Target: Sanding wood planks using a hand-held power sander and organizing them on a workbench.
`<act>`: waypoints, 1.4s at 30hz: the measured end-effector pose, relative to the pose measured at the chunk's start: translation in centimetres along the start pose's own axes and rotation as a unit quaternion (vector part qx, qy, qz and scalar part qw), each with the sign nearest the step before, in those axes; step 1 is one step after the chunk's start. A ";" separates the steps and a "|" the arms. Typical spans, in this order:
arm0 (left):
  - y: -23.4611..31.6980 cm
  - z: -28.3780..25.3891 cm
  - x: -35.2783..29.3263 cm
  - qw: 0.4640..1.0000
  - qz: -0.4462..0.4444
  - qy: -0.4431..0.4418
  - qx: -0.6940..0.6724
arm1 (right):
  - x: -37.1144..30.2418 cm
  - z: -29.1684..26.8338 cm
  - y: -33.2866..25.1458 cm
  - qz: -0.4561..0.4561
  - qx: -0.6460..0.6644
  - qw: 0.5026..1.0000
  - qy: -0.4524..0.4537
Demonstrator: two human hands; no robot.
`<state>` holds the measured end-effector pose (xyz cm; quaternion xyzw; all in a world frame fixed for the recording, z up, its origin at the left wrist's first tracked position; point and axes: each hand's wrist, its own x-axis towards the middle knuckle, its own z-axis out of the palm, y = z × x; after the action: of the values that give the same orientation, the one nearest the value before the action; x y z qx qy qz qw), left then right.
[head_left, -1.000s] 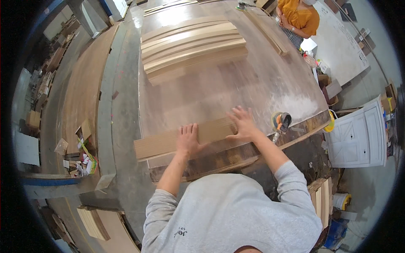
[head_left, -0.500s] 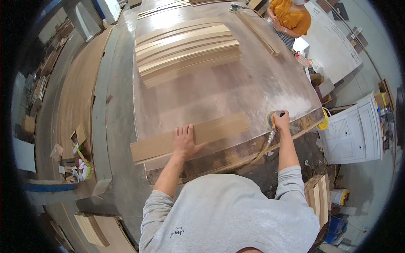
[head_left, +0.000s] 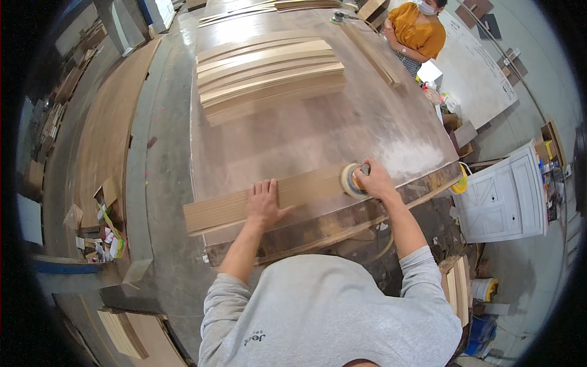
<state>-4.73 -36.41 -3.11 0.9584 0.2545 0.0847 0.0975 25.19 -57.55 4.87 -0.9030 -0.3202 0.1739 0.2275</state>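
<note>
A flat wooden board (head_left: pixel 306 185) lies along the near edge of the large worktable (head_left: pixel 287 137). My left hand (head_left: pixel 264 203) rests flat on the board left of its middle, fingers stretched forward and thumb out to the right. At the board's right end, my right hand (head_left: pixel 374 179) is wrapped round a round orbital sander (head_left: pixel 350 181). The sander's pad looks tilted and at the board's end; whether it presses on the surface I cannot tell. A hose hangs below my right forearm.
A stack of wooden boards (head_left: pixel 272 82) lies farther back. Long strips (head_left: pixel 370 54) and a second sander (head_left: pixel 337 18) are at the far right. White dust (head_left: pixel 408 156) covers the table's right corner. A person in orange (head_left: pixel 419 30) stands beyond; a white cabinet (head_left: pixel 504 196) is at right.
My right hand has brought the sander leftward from beside the board onto its right end. My left hand stays on the board. The person in orange has shifted slightly.
</note>
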 end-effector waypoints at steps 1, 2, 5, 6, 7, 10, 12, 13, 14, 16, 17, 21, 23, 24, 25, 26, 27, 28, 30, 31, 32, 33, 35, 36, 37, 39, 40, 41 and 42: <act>0.1 -0.1 0.0 1.000 0.000 0.006 0.003 | 0.0 0.3 -0.8 0.007 -0.032 0.999 -0.019; 0.2 -0.1 0.0 1.000 -0.001 0.005 0.001 | 0.1 0.7 -1.6 -0.001 -0.050 0.999 -0.015; 0.3 -0.1 0.0 1.000 -0.011 0.000 -0.001 | -0.1 2.5 -4.3 -0.005 -0.088 0.996 -0.006; 0.3 -0.1 0.0 1.000 -0.015 0.002 -0.002 | -0.1 3.2 -5.3 -0.031 -0.073 0.997 0.007; 0.4 -0.1 0.0 1.000 -0.018 -0.004 -0.004 | -0.3 4.1 -6.3 -0.029 -0.072 0.997 0.000; 0.4 0.1 0.1 0.999 -0.020 -0.028 -0.016 | -0.5 7.0 -8.8 -0.048 -0.070 0.996 -0.036; 0.2 0.2 0.2 0.999 -0.016 -0.028 -0.016 | -0.2 7.4 -8.8 -0.061 -0.072 0.995 -0.028; 0.1 0.3 0.2 1.000 -0.013 -0.018 -0.013 | 0.2 7.1 -8.3 -0.065 -0.077 0.995 -0.007; 0.0 0.3 0.2 1.000 -0.012 -0.008 -0.010 | 0.6 6.6 -7.7 -0.070 -0.082 0.994 0.003; 0.0 0.4 0.1 1.000 -0.014 -0.007 0.002 | 2.1 4.1 -5.7 -0.025 -0.044 0.997 0.056; 0.0 0.5 0.1 1.000 -0.016 -0.017 0.014 | 2.4 3.1 -5.1 0.032 -0.030 0.998 0.038; 0.3 0.5 0.2 0.999 -0.029 -0.044 0.005 | 0.9 4.9 -6.6 -0.040 -0.129 0.990 0.033; 0.3 0.4 0.3 0.999 -0.016 -0.031 -0.018 | -0.2 8.2 -9.2 -0.065 -0.086 0.994 -0.017; 0.3 0.3 0.3 0.999 -0.018 -0.040 -0.019 | -0.2 9.8 -10.5 -0.040 -0.068 0.996 -0.052; 0.3 0.2 0.4 0.999 -0.016 -0.036 -0.023 | -0.2 10.6 -11.1 -0.065 -0.025 0.996 -0.059; 0.2 0.1 0.4 0.999 -0.026 -0.039 -0.020 | 0.1 10.7 -11.0 -0.037 -0.044 0.997 -0.061; 0.1 0.1 0.4 0.999 -0.010 -0.019 -0.024 | 0.7 10.4 -10.7 -0.046 -0.040 0.997 -0.048; 0.1 0.2 0.4 1.000 -0.008 -0.010 -0.022 | 1.2 9.8 -10.0 -0.061 -0.038 0.996 -0.044; 0.2 0.1 0.1 1.000 -0.017 -0.015 -0.018 | 3.0 7.3 -8.0 -0.009 -0.083 0.996 0.029; 0.2 0.2 0.1 0.999 -0.023 -0.026 -0.016 | 3.4 5.8 -6.9 -0.002 -0.066 0.997 0.038; 0.2 0.1 0.1 0.999 -0.023 -0.027 -0.010 | 3.5 4.8 -6.2 0.040 -0.060 0.997 0.031; 0.3 0.1 0.1 0.999 -0.034 -0.039 -0.015 | 3.3 4.7 -6.1 0.016 -0.072 0.997 0.018; 0.4 0.1 0.2 0.999 -0.029 -0.026 -0.024 | 2.5 5.5 -7.1 -0.007 -0.106 0.994 0.015; 0.4 0.0 0.3 0.999 -0.032 -0.034 -0.025 | 1.6 6.7 -8.1 -0.058 -0.105 0.993 0.020; 0.4 0.0 0.4 0.999 -0.023 -0.020 -0.029 | 1.0 8.3 -9.5 -0.087 -0.116 0.989 0.008; 0.3 0.0 0.3 0.999 -0.013 -0.016 -0.037 | 0.6 11.0 -12.3 -0.083 -0.058 0.994 -0.043; 0.2 0.0 0.4 0.999 -0.013 -0.020 -0.038 | 0.3 11.5 -12.8 -0.067 -0.080 0.993 -0.046; 0.2 0.0 0.4 0.999 -0.018 -0.021 -0.033 | 0.4 11.7 -13.1 -0.070 -0.088 0.993 -0.047; 0.1 0.1 0.4 0.999 -0.014 -0.025 -0.026 | 0.7 11.4 -12.9 -0.097 -0.083 0.991 -0.041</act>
<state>-4.32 -36.32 -3.15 0.9536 0.2633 0.0655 0.1302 14.03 -44.69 1.94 -0.8757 -0.4285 0.1606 0.1542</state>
